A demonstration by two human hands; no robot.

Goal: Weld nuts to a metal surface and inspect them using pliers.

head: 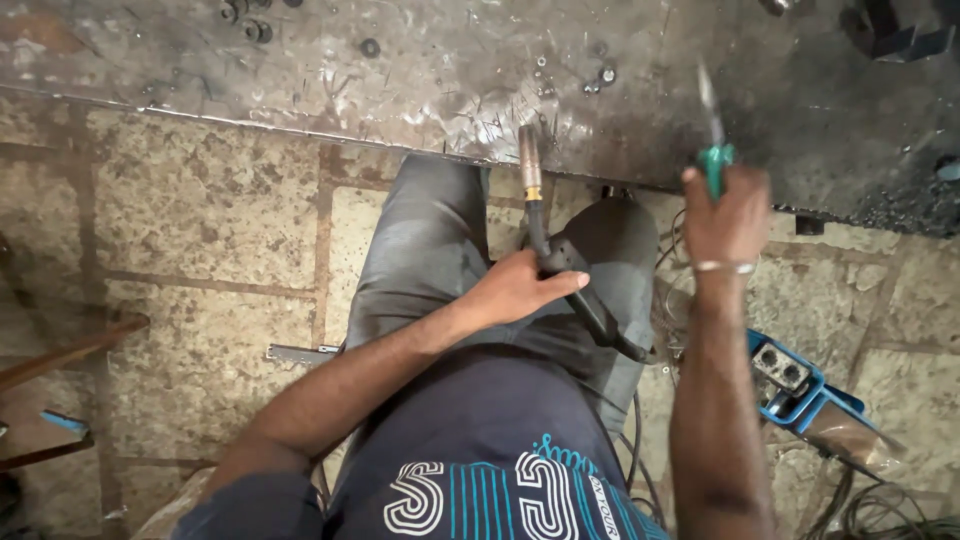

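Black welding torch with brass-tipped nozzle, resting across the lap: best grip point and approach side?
Grip the black welding torch on its thick black handle, just behind the bend of the neck, coming from the person's left as the left hand does. The handle is the widest straight part; the brass-tipped nozzle points up at the scarred steel table and is best left free.
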